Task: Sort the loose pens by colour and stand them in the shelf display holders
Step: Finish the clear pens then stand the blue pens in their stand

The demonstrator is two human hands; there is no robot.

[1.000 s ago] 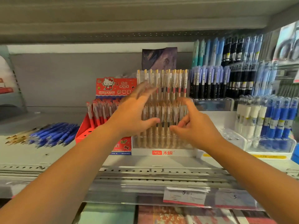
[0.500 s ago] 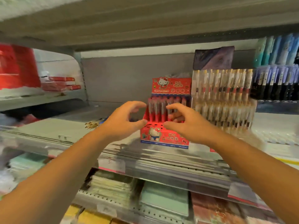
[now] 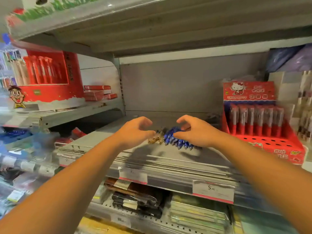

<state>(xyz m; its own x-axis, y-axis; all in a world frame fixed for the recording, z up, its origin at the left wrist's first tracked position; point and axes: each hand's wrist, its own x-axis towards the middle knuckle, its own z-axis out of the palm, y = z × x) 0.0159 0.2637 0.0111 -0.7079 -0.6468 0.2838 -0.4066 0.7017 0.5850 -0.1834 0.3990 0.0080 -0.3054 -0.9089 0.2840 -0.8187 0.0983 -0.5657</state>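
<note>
Left hand [image 3: 135, 132] and right hand [image 3: 196, 132] hover, fingers [image 3: 145, 119] loosely curled and apart, over gold pens [image 3: 154, 141] and blue pens [image 3: 175, 141] lying on the shelf [image 3: 168, 157], beside a red holder [image 3: 270, 144].

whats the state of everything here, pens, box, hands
blue pens, lying loose in a heap on the shelf
gold pens, lying loose left of the blue ones
red box, back rows full of upright pens, front holes empty
left hand, fingers curled over the gold pens, no grip seen
right hand, fingers curled over the blue pens, no grip seen
</note>
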